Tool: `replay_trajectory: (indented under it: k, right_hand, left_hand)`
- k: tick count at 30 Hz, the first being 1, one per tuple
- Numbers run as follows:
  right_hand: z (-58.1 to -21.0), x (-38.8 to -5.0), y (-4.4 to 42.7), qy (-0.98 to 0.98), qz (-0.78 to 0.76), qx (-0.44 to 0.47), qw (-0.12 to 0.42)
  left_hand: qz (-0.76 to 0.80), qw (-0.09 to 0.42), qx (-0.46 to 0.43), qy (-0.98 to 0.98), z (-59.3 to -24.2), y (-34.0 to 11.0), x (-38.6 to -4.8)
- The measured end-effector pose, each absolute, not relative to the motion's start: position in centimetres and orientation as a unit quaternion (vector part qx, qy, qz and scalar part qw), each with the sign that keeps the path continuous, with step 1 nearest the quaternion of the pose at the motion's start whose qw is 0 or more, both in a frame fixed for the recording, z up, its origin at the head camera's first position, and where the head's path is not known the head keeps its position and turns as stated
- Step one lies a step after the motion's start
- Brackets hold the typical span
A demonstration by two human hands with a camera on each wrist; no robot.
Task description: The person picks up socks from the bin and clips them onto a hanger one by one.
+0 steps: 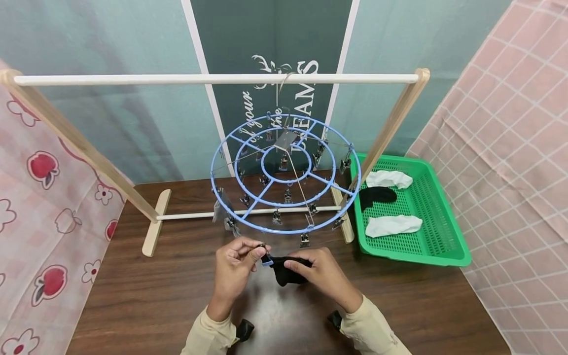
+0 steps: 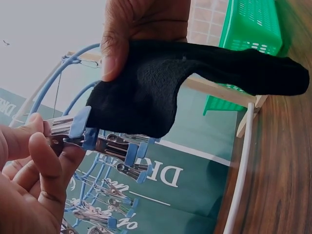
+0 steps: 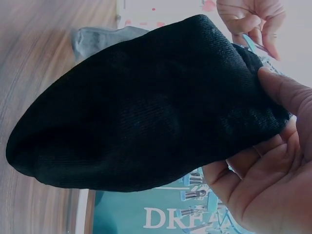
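Note:
My left hand (image 1: 235,268) pinches a metal clip with blue tips (image 2: 79,124) between thumb and fingers, below the front rim of a round blue hanger (image 1: 284,230). A black sock (image 1: 284,274) is held by its cuff in my right hand (image 1: 330,278), thumb on one side and fingers on the other. In the left wrist view the clip's tips meet the sock's edge; whether fabric lies between them I cannot tell. The right wrist view shows the sock (image 3: 131,112) stretched out flat, toe pointing away from the hand.
The hanger, with several clips, hangs from the white bar (image 1: 217,79) of a wooden-legged rack. A grey sock (image 3: 105,40) hangs at its left side. On the right a green basket (image 1: 443,217) contains two white socks (image 1: 393,225) and a black one (image 1: 381,195).

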State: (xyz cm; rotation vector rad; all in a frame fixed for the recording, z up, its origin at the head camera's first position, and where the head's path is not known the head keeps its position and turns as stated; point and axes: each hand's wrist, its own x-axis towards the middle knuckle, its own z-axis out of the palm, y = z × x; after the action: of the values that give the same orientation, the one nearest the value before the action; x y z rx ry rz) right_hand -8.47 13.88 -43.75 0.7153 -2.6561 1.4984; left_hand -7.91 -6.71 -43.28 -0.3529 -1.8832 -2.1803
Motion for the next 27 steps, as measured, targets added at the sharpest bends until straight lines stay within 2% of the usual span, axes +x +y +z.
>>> replay_trajectory:
  k: [18,27]
  right_hand:
    - [-43.2,-8.9,12.9,-0.851,0.464,0.24,-0.046]
    - [-43.2,-9.0,12.6,-0.849,0.457,0.263,-0.048]
  left_hand:
    - [-0.741,0.108,-0.146,-0.646,-43.3,-6.8,-8.0]
    - [-0.742,0.105,-0.141,-0.647,-43.4,-7.0,-7.9]
